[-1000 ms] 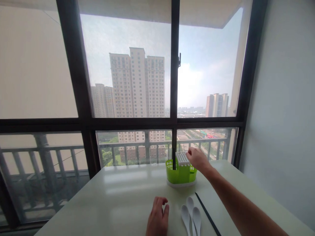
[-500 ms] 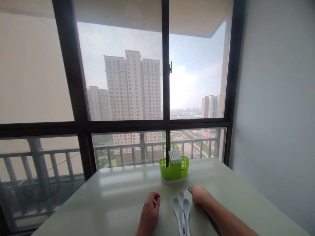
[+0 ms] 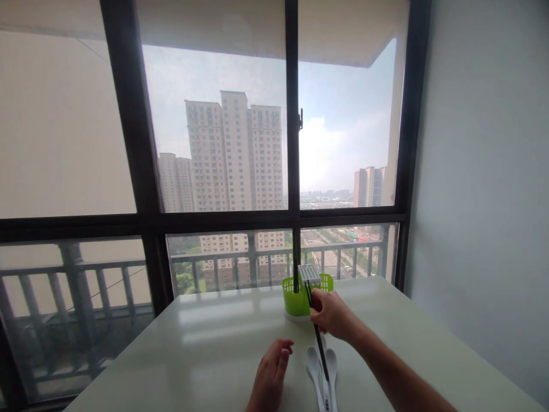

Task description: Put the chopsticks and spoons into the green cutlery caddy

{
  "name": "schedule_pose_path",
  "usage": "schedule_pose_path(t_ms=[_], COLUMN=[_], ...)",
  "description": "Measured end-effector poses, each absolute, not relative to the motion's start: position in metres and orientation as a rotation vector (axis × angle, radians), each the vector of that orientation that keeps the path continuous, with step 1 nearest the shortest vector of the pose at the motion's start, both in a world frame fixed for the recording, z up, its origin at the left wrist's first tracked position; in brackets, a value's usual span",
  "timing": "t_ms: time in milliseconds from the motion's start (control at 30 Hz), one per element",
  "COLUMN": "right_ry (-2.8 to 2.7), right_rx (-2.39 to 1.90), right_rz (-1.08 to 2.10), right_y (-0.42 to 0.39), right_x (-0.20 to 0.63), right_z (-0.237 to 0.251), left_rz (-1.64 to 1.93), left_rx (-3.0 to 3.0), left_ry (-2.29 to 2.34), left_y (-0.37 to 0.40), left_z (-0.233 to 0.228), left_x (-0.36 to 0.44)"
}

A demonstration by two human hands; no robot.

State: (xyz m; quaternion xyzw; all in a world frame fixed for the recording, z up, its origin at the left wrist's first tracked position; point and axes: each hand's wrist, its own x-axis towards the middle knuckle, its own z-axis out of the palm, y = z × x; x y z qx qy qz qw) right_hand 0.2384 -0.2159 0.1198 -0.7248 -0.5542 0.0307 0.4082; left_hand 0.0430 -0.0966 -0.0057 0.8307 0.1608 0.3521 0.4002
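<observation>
1. The right hand (image 3: 330, 315) is pinching a slim black chopstick (image 3: 316, 332) near its upper part, fingers closed around it. The stick is slanting from the hand down toward the near edge, its top tip pointing at the holder.
2. The bright green plastic cutlery holder with a white slotted insert (image 3: 306, 290) is standing on a white base toward the far side of the desk, just beyond the right hand. A dark stick is already standing upright in its left compartment.
3. The high grip is probably leaving the lower length free to swing upright over the holder's openings.
4. The left hand (image 3: 271, 377) is resting on the pale glossy desk (image 3: 206, 355), fingers loosely curled and holding nothing, just left of the spoons.
5. Three white plastic soup spoons (image 3: 321, 369) are lying bowls-away at the near edge, under the chopstick's lower end; I cannot tell whether the stick is touching them.
6. Open room: bare desk is stretching left and right of the holder. The dark-framed window (image 3: 292, 171) is running close behind the far edge, and the grey wall is closing the right side.
</observation>
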Motion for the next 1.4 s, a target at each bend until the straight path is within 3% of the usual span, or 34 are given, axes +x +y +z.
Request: schedule_pose_path(t_ms=[100, 300, 467, 700, 833, 967, 1067, 1400], right_ry=[-1.368, -1.378, -1.412, -1.226, -1.253, -1.190, -1.114, -1.200], right_rx=[-1.566, -1.451, -1.468, -1.418, -1.404, -1.395, -1.588, -2.008], right_rz=[0.214, 0.170, 0.134, 0.353, 0.403, 0.174, 0.017, 0.235], right_y=[-0.194, -0.180, -0.190, -0.185, -0.171, -0.142, -0.107, -0.041], right_x=[0.208, 0.187, 0.190, 0.194, 0.221, 0.280, 0.315, 0.330], right_z=[0.105, 0.070, 0.085, 0.110, 0.152, 0.226, 0.255, 0.184], left_rz=[0.943, 0.823, 0.765, 0.770, 0.925, 1.031, 1.032, 1.053], left_rx=[2.112, 2.152, 2.138, 2.050, 2.046, 2.066, 2.095, 2.111], left_ry=[0.344, 0.414, 0.449, 0.479, 0.583, 0.697, 0.677, 0.643], left_y=[-0.098, -0.094, -0.089, -0.092, -0.094, -0.092, -0.090, -0.086], left_z=[-0.001, -0.013, -0.029, -0.028, -0.021, -0.020, -0.026, -0.045], left_x=[0.039, 0.048, 0.057, 0.059, 0.056, 0.055, 0.058, 0.067])
